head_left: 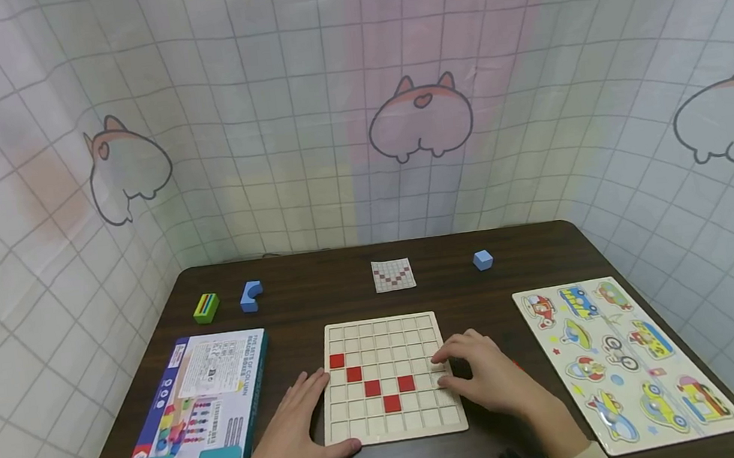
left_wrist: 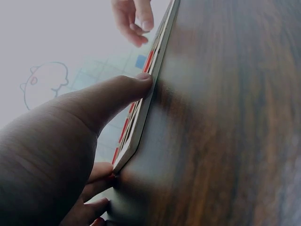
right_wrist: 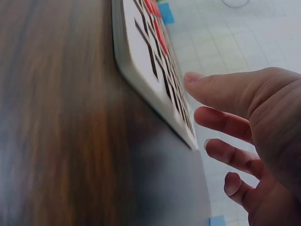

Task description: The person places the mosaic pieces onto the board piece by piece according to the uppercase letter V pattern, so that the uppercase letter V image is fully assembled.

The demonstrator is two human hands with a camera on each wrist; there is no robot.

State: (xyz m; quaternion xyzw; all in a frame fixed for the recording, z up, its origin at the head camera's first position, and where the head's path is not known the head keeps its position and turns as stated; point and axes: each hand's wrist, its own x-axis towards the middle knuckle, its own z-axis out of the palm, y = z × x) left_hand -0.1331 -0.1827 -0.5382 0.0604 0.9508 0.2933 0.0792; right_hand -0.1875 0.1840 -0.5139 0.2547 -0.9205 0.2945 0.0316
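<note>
A pale wooden grid board lies in the middle of the dark table, with several red tiles set in a partial V. My left hand lies flat on the table against the board's left side, and its thumb presses the board's edge. My right hand rests at the board's right edge with its fingertips on the rightmost squares. In the right wrist view the right hand's fingers are loosely spread beside the board, and nothing shows between them.
A small pattern card lies behind the board, with a blue cube to its right. At the back left are a blue arch block and a green striped block. A toy box lies left; a vehicle puzzle lies right.
</note>
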